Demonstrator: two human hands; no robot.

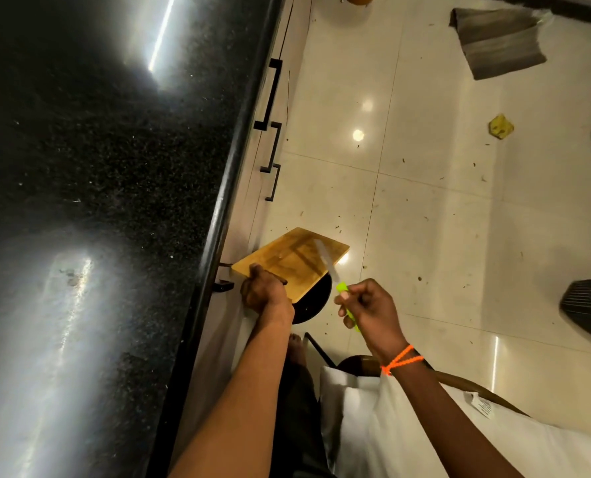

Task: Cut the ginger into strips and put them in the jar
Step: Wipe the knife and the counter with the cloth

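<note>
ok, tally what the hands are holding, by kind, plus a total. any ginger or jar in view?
Wooden cutting board: 1, gripped at its near edge by the left hand
Knife with green handle: 1, held by the right hand, blade over the board
Ginger: 0 visible
Jar: 0 visible
Total held: 2

Dim indoor scene under artificial light from above: two long streaks of glare cross the polished black speckled stone countertop [97, 167], with a hazy bloom around each, and small round highlights sit on the glossy cream floor tiles [425, 219]. Wide-angle distortion bends the countertop edge and tile joints toward the frame borders, and the upper left corner falls off into near black. The white blade of the green-handled knife [335, 281] is smeared by motion blur over the wooden cutting board [287, 260], while the forearms at the bottom appear soft
</note>
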